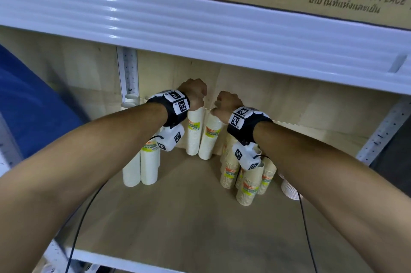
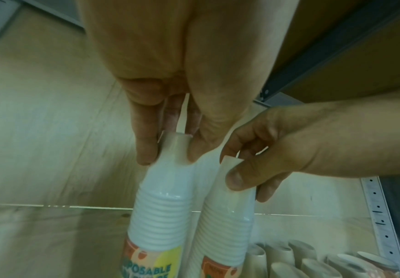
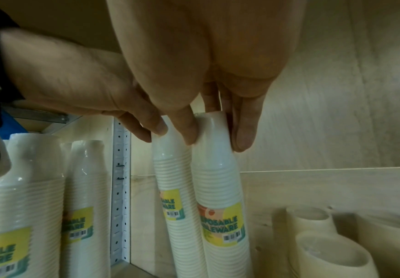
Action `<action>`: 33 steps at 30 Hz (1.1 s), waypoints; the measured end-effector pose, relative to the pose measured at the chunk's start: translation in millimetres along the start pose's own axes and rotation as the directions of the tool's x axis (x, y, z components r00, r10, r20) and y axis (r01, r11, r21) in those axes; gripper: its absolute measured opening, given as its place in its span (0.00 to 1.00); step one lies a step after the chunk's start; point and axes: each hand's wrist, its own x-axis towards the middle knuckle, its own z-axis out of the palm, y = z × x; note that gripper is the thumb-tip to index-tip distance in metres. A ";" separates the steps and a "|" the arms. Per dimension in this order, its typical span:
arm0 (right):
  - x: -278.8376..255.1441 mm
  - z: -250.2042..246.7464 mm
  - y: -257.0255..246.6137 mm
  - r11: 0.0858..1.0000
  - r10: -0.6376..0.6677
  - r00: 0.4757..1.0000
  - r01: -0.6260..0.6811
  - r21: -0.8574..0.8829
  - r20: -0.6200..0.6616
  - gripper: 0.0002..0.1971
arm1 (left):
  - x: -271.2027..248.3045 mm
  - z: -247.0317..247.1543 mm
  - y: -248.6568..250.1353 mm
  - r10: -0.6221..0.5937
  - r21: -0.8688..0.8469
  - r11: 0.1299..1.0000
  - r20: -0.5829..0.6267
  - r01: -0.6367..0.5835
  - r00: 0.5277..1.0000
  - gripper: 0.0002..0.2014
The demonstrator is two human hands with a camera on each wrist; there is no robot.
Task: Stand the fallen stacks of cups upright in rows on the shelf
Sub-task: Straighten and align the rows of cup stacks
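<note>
Two plastic-wrapped stacks of white cups stand side by side against the back wall of the wooden shelf (image 1: 189,217). My left hand (image 1: 195,97) pinches the narrow top of the left stack (image 1: 195,132), with fingers on both sides in the left wrist view (image 2: 170,156). My right hand (image 1: 226,103) grips the top of the right stack (image 1: 210,139), thumb in front and fingers behind (image 3: 215,141). The right stack (image 3: 218,178) leans slightly toward the left stack (image 3: 170,178), and their tops nearly touch. Both bear yellow labels.
More wrapped white stacks (image 1: 142,166) stand upright at the left by a perforated upright (image 1: 129,72). Beige cup stacks (image 1: 246,179) cluster at the right, with a low stack (image 1: 289,188) beyond. The upper shelf's white edge (image 1: 200,28) hangs just above my hands.
</note>
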 end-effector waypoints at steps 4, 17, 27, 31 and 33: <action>7.6 4.2 0.9 0.999 0.027 0.999 -0.027 0.046 -0.019 0.17 | 7.4 6.2 -5.1 -0.007 -0.003 1.000 0.006 0.007 1.000 0.21; 22.7 8.8 -6.7 0.994 0.033 0.998 -0.028 0.105 -0.049 0.24 | 22.1 13.0 -7.0 -0.037 0.013 0.999 0.057 0.037 0.998 0.20; 13.2 8.5 -1.6 0.994 0.033 0.999 -0.030 0.109 -0.024 0.28 | 15.8 7.8 -7.3 -0.060 -0.018 0.998 0.087 0.061 0.994 0.22; 4.6 0.0 -4.8 0.998 0.026 0.998 -0.023 0.059 -0.052 0.28 | 9.0 -1.5 -7.4 -0.053 -0.010 0.999 0.067 0.053 0.996 0.27; -0.6 -5.5 -7.9 1.000 0.018 0.997 -0.017 0.017 -0.073 0.27 | 3.7 -10.0 -6.8 -0.049 0.024 0.999 0.049 0.048 0.998 0.28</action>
